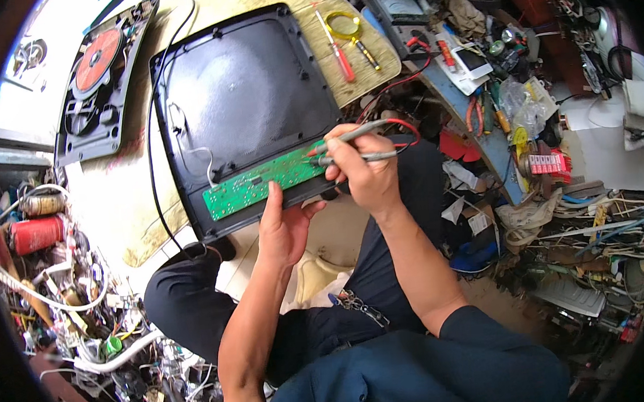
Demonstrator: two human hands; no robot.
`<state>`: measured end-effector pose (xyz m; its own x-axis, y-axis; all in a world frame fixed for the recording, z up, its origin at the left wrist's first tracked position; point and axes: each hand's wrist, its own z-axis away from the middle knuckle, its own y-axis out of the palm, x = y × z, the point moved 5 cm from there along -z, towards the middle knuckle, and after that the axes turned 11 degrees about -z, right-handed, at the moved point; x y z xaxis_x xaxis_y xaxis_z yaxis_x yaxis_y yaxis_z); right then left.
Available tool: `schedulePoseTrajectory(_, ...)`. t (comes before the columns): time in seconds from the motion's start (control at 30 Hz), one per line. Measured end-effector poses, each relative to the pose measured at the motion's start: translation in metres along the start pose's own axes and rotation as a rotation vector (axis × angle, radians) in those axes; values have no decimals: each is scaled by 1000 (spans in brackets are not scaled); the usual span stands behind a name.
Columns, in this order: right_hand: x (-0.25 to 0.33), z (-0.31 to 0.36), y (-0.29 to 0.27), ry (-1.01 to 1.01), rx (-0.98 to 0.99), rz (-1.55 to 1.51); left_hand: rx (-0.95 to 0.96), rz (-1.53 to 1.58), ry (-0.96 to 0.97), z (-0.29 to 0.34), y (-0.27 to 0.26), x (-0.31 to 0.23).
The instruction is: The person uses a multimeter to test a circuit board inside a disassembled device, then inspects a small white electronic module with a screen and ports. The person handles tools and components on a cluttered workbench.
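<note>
From my end I see the right hand (368, 167) with its fingers closed around two grey probes (373, 126), whose tips point toward 9 o'clock and sit at the right-hand end of the green circuit board (283, 172); whether both touch the solder is too small for me to tell. My left hand (285, 233) is at 7 o'clock from the right one, its thumb resting on the board's near edge and its other fingers curled below; I cannot tell whether they grip or only steady it. The board lies slantwise across the near part of a black panel (241, 88), which overhangs the worktop (142, 212). From the probes a red wire (409, 125) loops out at 2 o'clock from the right hand. Farther out, clocking from the middle of my view, a red screwdriver (340, 56) and a yellow magnifying glass (357, 40) lie near each other at 12. A black casing with a coppery coil (100, 63) sits at 10, a pair of pliers (471, 114) at 2, and a red can (38, 234) at 9.
</note>
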<state>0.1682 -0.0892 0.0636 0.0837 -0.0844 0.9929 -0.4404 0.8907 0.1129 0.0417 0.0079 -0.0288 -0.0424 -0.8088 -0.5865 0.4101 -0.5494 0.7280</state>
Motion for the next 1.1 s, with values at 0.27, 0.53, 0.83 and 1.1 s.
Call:
schedulePoseTrajectory(0.27,-4,0,-4,-40,1,-34,1,-25,2,-1,6,-4)
schedulePoseTrajectory(0.53,0,0,-1,-31,-11,-23,3,-25,-8,-1,2,-3)
schedulePoseTrajectory(0.83,-6,0,-2,-11,-14,-40,-17,21,4,-1,2,-1)
schedulePoseTrajectory(1.1,-6,-1,-2,18,-49,-97,19,15,7,-4,1,-2)
